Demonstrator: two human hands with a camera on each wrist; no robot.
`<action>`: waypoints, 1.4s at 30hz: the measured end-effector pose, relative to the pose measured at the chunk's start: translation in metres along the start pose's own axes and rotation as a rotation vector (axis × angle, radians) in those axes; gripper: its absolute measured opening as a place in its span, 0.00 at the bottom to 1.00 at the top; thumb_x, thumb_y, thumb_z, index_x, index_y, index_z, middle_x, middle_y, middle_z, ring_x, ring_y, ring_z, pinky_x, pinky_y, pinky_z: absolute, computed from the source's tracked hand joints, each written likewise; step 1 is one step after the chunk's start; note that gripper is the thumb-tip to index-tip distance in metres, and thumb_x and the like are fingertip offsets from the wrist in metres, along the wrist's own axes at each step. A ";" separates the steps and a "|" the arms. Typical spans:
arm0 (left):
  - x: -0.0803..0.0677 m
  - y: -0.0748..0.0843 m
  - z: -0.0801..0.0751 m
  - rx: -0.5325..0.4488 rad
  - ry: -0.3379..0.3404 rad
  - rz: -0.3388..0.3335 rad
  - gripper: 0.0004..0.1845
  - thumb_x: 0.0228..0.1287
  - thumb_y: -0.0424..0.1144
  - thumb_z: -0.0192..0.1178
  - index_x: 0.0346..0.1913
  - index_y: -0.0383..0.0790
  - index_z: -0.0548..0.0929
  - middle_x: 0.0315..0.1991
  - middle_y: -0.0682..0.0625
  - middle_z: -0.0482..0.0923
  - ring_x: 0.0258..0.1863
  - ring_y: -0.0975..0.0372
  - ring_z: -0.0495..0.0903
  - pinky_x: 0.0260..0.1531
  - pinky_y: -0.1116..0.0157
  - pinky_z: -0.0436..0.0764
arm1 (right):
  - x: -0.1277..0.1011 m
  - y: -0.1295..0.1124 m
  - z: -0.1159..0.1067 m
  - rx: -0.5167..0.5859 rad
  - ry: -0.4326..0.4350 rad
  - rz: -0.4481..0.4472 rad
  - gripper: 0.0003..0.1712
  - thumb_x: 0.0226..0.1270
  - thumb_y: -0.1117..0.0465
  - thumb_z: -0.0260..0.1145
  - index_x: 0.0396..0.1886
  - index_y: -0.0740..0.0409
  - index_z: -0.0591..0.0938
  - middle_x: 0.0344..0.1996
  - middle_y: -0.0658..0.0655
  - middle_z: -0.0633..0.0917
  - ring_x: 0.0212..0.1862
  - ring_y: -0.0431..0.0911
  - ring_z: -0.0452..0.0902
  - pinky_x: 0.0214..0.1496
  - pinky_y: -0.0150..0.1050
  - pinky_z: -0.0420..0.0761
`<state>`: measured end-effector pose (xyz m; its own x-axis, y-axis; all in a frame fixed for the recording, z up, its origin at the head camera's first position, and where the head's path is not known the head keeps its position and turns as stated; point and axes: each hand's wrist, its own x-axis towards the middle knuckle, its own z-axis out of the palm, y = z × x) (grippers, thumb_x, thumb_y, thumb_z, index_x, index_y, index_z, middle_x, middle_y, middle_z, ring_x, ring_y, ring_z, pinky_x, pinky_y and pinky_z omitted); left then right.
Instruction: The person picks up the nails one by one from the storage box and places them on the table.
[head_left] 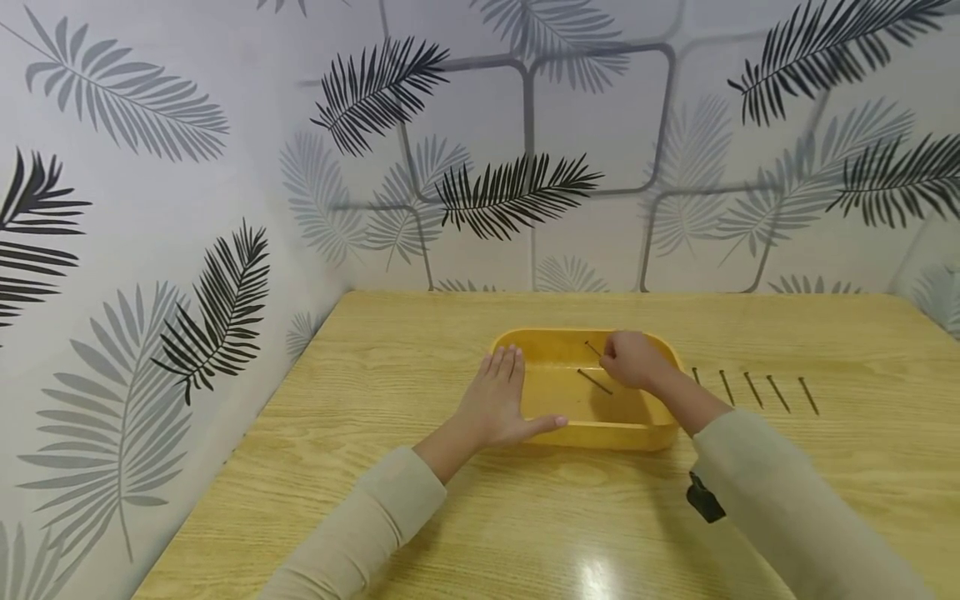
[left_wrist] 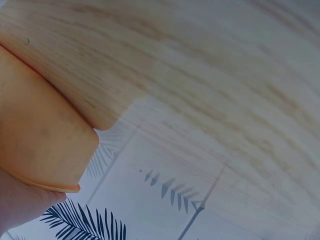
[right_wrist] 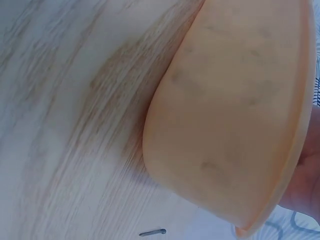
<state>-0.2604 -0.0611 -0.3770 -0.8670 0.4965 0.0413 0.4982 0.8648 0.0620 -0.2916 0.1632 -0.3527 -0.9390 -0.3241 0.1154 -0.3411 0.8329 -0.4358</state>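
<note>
Wooden table (head_left: 450, 517) against a leaf-pattern wall (head_left: 150, 208). Yellow tray (head_left: 592, 437) sits mid-table, slightly right of center. Left hand (head_left: 498, 404) lies flat on the table, touching the tray's left wall, fingers straight and relaxed, thumb stretched along the near rim. Right hand (head_left: 633, 360) is over the tray's far right corner, fingers curled, pinching a nail (head_left: 592, 348) that pokes out left of the fingertips above the tray. Second nail (head_left: 595, 382) lies on the tray floor, near center. Row of five nails (head_left: 753, 390) lies on the table just right of the tray, roughly parallel, apart from each other. Wrist views show mostly the tray's outer wall and wood grain.
</note>
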 end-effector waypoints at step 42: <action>0.000 -0.001 0.002 -0.021 0.002 0.010 0.56 0.56 0.74 0.43 0.72 0.30 0.46 0.74 0.37 0.43 0.74 0.50 0.42 0.73 0.55 0.44 | -0.027 0.024 -0.026 0.016 0.261 0.145 0.09 0.60 0.69 0.51 0.25 0.71 0.74 0.18 0.61 0.75 0.21 0.47 0.68 0.25 0.35 0.66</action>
<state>-0.2611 -0.0617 -0.3790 -0.8620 0.5050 0.0436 0.5069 0.8580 0.0829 -0.2759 0.2037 -0.3433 -0.9585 -0.0740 0.2752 -0.2034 0.8541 -0.4786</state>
